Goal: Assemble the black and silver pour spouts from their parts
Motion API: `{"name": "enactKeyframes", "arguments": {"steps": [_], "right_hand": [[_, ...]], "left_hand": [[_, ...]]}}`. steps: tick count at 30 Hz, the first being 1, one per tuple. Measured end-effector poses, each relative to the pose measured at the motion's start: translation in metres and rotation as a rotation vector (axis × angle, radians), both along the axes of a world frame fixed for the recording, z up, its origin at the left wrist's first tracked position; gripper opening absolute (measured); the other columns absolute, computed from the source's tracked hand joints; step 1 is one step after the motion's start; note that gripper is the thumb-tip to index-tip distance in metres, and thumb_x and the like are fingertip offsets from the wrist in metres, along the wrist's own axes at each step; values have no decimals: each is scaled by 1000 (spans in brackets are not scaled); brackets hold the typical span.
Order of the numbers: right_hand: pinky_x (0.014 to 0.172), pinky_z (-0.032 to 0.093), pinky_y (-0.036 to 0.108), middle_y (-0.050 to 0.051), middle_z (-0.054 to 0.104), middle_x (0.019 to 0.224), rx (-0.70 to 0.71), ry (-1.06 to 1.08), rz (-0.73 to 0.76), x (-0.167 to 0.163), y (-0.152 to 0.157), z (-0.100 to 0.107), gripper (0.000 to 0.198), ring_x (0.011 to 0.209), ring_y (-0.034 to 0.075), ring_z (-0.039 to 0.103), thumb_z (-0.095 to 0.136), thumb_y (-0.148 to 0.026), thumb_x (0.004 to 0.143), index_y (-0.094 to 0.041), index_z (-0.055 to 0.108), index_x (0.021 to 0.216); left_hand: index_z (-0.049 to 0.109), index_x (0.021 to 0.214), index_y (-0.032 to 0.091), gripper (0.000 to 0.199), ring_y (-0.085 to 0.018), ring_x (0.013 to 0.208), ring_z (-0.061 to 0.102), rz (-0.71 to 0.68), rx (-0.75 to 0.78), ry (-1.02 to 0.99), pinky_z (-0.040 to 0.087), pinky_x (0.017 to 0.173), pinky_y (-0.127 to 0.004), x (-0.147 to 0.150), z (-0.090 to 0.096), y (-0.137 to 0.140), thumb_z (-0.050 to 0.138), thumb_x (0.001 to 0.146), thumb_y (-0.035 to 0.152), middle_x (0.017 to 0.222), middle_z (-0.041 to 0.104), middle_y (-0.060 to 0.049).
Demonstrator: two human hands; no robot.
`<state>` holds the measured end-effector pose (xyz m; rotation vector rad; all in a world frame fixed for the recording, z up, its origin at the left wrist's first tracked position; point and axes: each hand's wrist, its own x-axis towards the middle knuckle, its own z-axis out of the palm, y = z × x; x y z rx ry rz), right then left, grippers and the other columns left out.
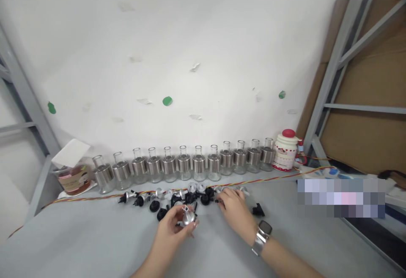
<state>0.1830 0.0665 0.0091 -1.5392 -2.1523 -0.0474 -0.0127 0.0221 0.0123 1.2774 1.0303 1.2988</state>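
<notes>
My left hand (176, 226) holds a silver cone-shaped pourer cap (188, 216) between thumb and fingers, its narrow spout upward. A bit of black shows behind the cap. My right hand (233, 207), with a watch on its wrist, reaches into the right end of a pile of loose pourer parts. Its fingers curl downward, and what they grip, if anything, is hidden. Silver caps (192, 187) and black stopper pieces (154, 205) lie along the pile. One black piece (258, 209) sits apart, right of my right hand.
Behind the pile stands a row of several glass bottles (198, 164) with metal bands. A red-and-yellow twisted wire (104, 196) runs in front of them. At the left is a tub with a brown label (74, 181); at the right, a white jar with a red lid (283, 152).
</notes>
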Motion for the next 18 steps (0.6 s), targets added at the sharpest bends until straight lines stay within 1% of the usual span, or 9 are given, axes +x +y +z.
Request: {"name": "enactKeyframes", "arguments": {"steps": [4,8,13,16,18], "right_hand": [[80,27,34,6,59,84,-4,20,9,-1,0,1,16,84,21,50,46,-11,77,-19,60,77],[79,27,34,5,59,79,-11,36,23,-1,0,0,14,82,21,51,47,-11,76,-18,59,73],[78,28,34,4,58,77,12,50,44,-2,0,-2,13,80,21,51,47,-10,74,-18,56,71],[77,29,34,3,58,77,26,62,56,-3,0,0,13,79,20,51,46,-9,74,-18,55,72],[77,30,33,3,58,78,45,115,66,-4,-2,4,13,78,19,51,45,-9,73,-19,54,74]], "left_hand": [[55,83,15,29,-21,75,56,-16,-4,7,50,52,-28,0,-2,2,70,60,27,90,58,-8],[54,84,15,30,-21,76,56,-28,-7,12,49,51,-28,-2,-6,4,69,61,27,90,58,-8],[53,83,15,30,-20,75,55,-24,-9,19,49,51,-28,-1,-8,4,69,61,27,90,57,-9],[53,82,15,31,-20,75,55,-22,-17,23,50,51,-28,-1,-8,4,69,60,28,89,57,-8],[52,83,15,31,-20,75,54,-24,-12,44,49,49,-27,-1,-9,4,69,61,29,89,58,-8]]}}
